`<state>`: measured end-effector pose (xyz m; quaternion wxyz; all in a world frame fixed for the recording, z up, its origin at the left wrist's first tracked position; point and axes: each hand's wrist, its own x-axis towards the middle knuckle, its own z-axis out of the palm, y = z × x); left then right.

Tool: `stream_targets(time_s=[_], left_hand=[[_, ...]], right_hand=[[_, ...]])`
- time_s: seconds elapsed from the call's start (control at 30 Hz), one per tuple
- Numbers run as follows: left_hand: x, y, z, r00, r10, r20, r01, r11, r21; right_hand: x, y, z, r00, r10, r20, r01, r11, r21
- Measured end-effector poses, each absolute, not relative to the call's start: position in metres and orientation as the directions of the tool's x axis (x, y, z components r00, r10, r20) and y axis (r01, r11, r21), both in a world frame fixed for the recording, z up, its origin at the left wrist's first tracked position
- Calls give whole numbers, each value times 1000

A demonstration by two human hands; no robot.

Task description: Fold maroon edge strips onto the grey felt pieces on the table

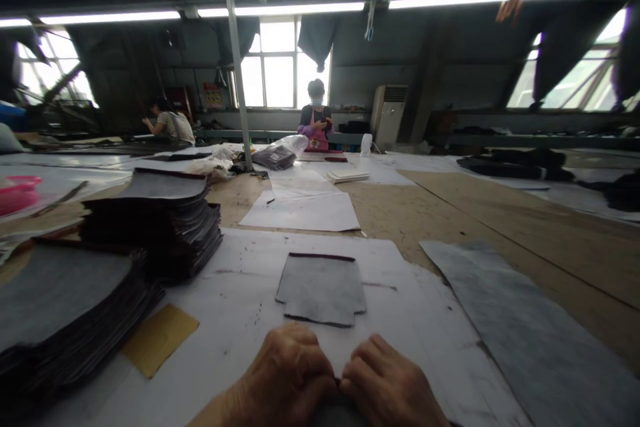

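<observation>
At the bottom centre, my left hand [293, 370] and my right hand [385, 380] are close together with curled fingers. Both pinch the edge of a dark piece [340, 411], mostly hidden below and between them. Just beyond them a grey panel [323, 288] with a dark strip along its far edge and notched near corners lies flat on white paper [420, 327]. To the left stand two tall stacks of similar dark-edged panels, a nearer stack [65, 287] and a farther stack [155, 227].
A tan card [161, 339] lies beside the near stack. Grey sheet material [530, 327] stretches along the right. Farther off are white sheets [305, 210], a plastic-wrapped bundle [276, 155], a pole [236, 53], a person [316, 123] facing this way and another person [173, 125] at left.
</observation>
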<state>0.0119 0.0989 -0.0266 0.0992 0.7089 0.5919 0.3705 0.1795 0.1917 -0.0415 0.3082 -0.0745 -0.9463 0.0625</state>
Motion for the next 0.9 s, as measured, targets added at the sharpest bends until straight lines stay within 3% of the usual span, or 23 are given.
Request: stream_targets(time_s=[0.17, 0.3, 0.4, 0.53, 0.73, 0.9], left_hand=[[4, 96, -4, -87, 965, 249, 692, -121, 712], [-12, 100, 9, -173, 955, 239, 716, -45, 697], [-23, 101, 14, -230, 942, 244, 735, 4, 678], [-29, 100, 18, -303, 930, 207, 702, 71, 709], [-45, 110, 28, -298, 954, -14, 502, 169, 848], [-76, 146, 28, -337, 941, -12, 502, 191, 843]], right_hand=[[188, 194, -23, -869, 310, 385, 202, 934, -296], [197, 207, -8, -850, 506, 146, 417, 816, -400], [201, 214, 0, -803, 590, 82, 488, 731, -477], [203, 215, 12, -765, 640, 80, 501, 668, -551], [192, 236, 39, -719, 691, -67, 543, 499, -675], [157, 279, 45, -727, 676, -119, 551, 471, -689]])
